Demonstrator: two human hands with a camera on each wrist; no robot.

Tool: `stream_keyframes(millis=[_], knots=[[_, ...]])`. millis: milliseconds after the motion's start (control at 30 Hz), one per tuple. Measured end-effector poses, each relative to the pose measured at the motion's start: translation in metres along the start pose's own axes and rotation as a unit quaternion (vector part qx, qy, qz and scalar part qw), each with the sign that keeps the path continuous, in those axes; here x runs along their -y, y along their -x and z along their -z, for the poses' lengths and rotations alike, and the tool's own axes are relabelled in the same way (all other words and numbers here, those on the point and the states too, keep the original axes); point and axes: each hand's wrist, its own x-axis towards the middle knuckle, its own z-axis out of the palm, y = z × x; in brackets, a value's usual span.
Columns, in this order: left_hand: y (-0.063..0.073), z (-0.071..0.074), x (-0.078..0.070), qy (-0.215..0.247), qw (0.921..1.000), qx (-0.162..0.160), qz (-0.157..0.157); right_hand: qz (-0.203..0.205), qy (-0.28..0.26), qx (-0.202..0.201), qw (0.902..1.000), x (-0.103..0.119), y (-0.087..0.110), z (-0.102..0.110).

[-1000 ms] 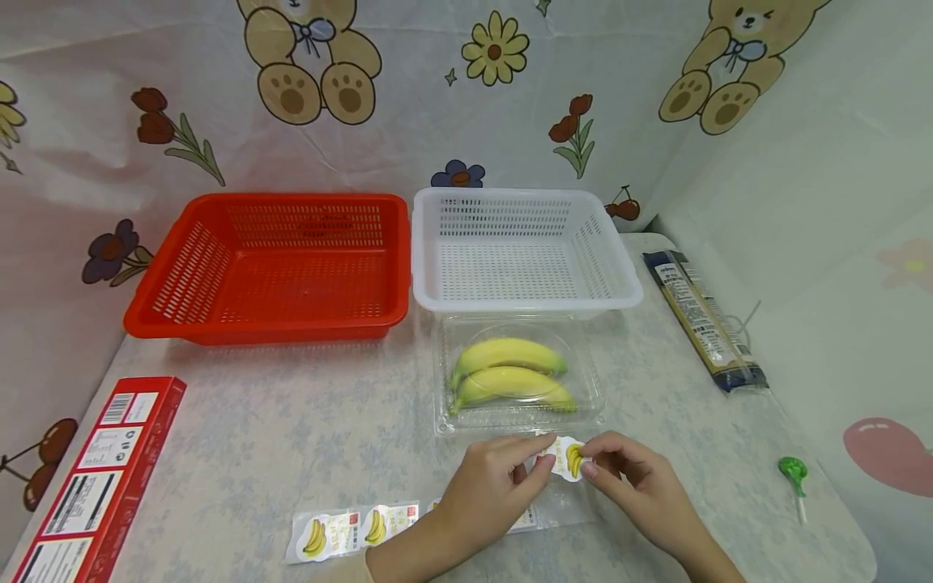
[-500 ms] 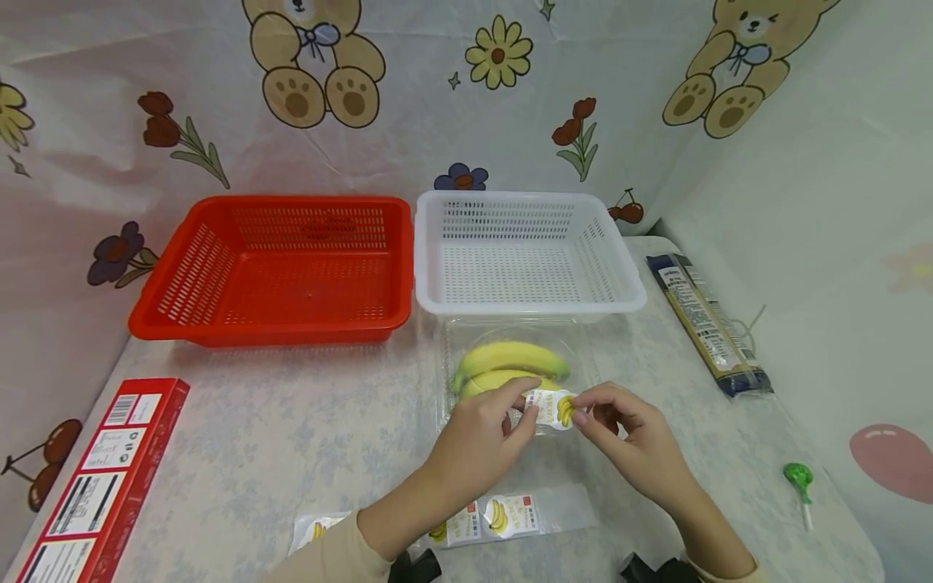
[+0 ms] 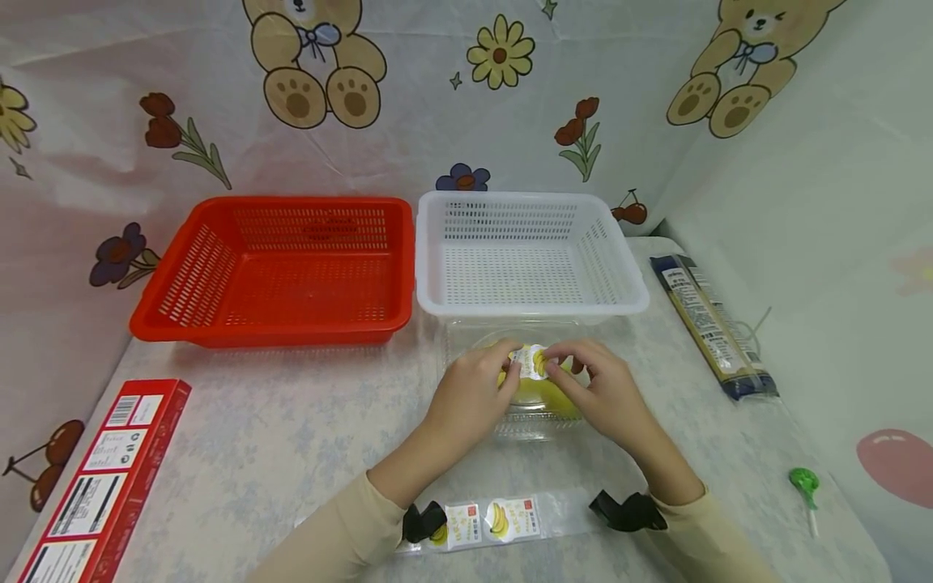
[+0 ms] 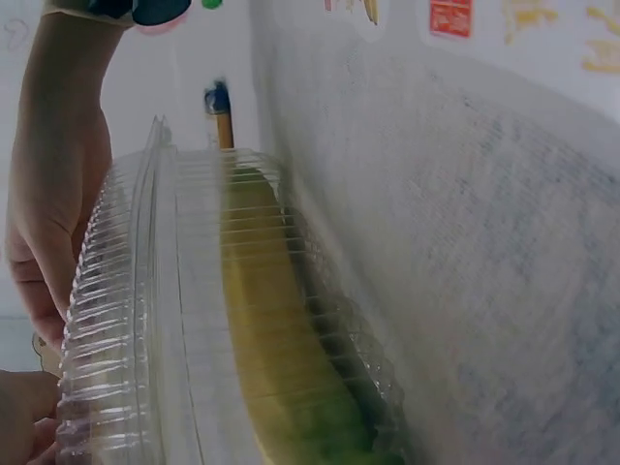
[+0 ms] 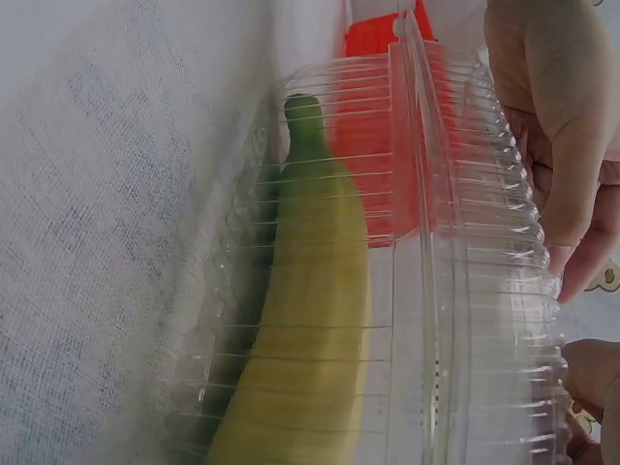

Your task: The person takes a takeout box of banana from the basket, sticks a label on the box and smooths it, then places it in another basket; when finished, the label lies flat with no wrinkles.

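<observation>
A white banana-print sticker (image 3: 528,362) lies flat between my two hands, above the lid of a clear plastic clamshell box (image 3: 535,427). My left hand (image 3: 470,393) pinches its left edge, and my right hand (image 3: 601,393) pinches its right edge. Whether the sticker touches the lid I cannot tell. Yellow bananas (image 3: 557,398) lie inside the closed box, partly covered by the hands. Through the ribbed side wall, one banana (image 4: 271,339) shows in the left wrist view. The right wrist view shows a banana (image 5: 310,291) with its green stem.
Behind the box stands a white basket (image 3: 532,308), beside a red basket (image 3: 270,334). A strip of banana stickers (image 3: 503,518) lies in front. At left is a red box (image 3: 109,478); at right are a long packet (image 3: 714,328) and a green lollipop (image 3: 805,486).
Both hands have carried the sticker forward from above the table in front of the box to over the middle of the lid. The baskets and box stay put.
</observation>
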Motion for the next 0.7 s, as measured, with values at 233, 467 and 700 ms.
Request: stream_keyframes(millis=[233, 467, 700], knots=[[-0.005, -0.007, 0.008, -0.04, 0.9992, 0.002, -0.004, 0.01, 0.051, 0.015, 0.9985, -0.004, -0.01, -0.008], [-0.007, -0.011, 0.007, -0.066, 0.9978, -0.002, -0.003, 0.019, 0.087, 0.011, 0.996, -0.006, -0.011, -0.012], [-0.007, -0.011, 0.004, -0.099, 0.995, 0.001, 0.009, 0.01, 0.123, 0.029, 0.9919, -0.006, -0.01, -0.014]])
